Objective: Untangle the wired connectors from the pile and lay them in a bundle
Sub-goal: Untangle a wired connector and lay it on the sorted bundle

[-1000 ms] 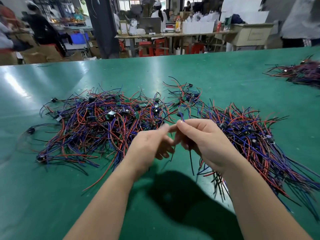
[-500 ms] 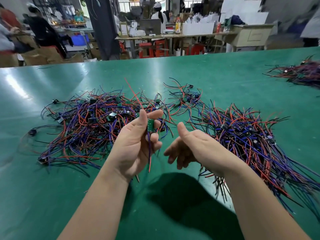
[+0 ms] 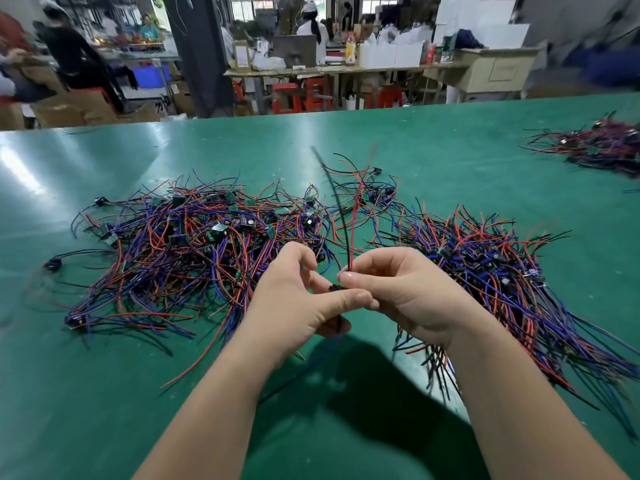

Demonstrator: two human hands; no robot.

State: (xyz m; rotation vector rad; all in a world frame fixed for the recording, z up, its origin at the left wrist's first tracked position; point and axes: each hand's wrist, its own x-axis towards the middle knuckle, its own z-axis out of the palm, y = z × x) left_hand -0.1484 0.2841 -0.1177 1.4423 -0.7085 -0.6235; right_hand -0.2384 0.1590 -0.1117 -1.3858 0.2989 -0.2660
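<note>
Beyond the far edge, long workshop benches (image 3: 346, 69), red plastic stools (image 3: 285, 97) and brown cartons (image 3: 79, 109), smeared with blur toward the right. Up front, a wide glossy green surface (image 3: 433, 150). On its left half, a big tangled pile of red, blue and black wires with small green circuit-board connectors (image 3: 194, 251). Just beside that on the right half, a combed-out bundle of the same wired connectors (image 3: 502, 271), small parts gathered toward the far side and wire tails fanned toward the near right. Well apart at the far right rim, another dark heap of wires (image 3: 602, 147). Between pile and bundle, raised over the surface, both hands brought together: left hand (image 3: 294, 299) curled, thumb and fingers pinching a small dark connector (image 3: 335, 288), mostly hidden; right hand (image 3: 408, 292) pinching the same piece from the other side, fingertips touching the left thumb. Half a second ago, carried by the left hand alone, right hand open beside it; now gripped from both sides, with its thin red wire (image 3: 353, 230) and thin black wire (image 3: 337, 202) flung upright and blurred with motion. Judged from that: one piece freed from the pile, wires being straightened, not yet laid down. Probably next, a short carry rightward to lie along the bundle. Plenty left in the tangle, so roughly midway at best.
</note>
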